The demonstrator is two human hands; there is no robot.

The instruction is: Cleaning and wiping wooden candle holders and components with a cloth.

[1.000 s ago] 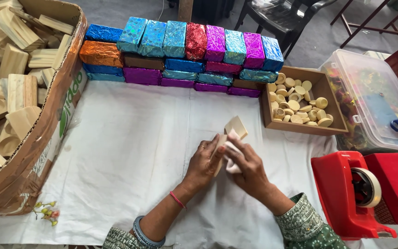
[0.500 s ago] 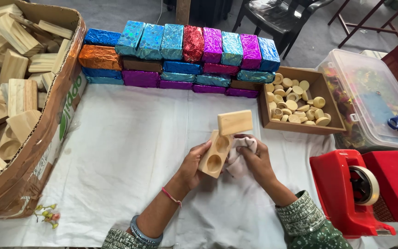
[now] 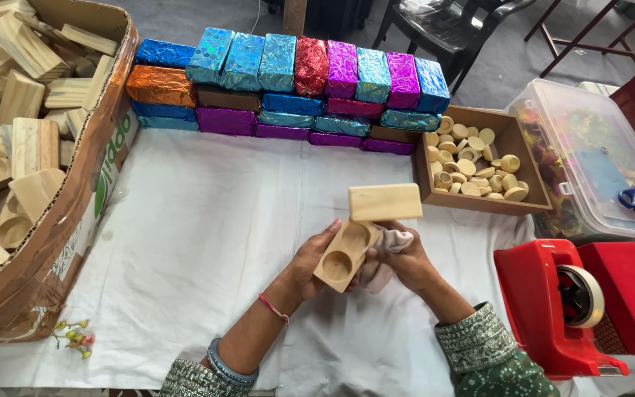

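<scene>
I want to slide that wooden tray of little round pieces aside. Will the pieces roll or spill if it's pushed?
Probably not much. The round wooden pieces lie heaped loosely, so they would likely shift and rattle. The wooden tray has raised walls above most of them, which should contain them. On the white cloth it may drag rather than glide.

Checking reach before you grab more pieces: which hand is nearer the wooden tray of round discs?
Right. The right hand sits just below and left of the tray's near corner; the left hand is farther left, holding the wooden block.
</scene>
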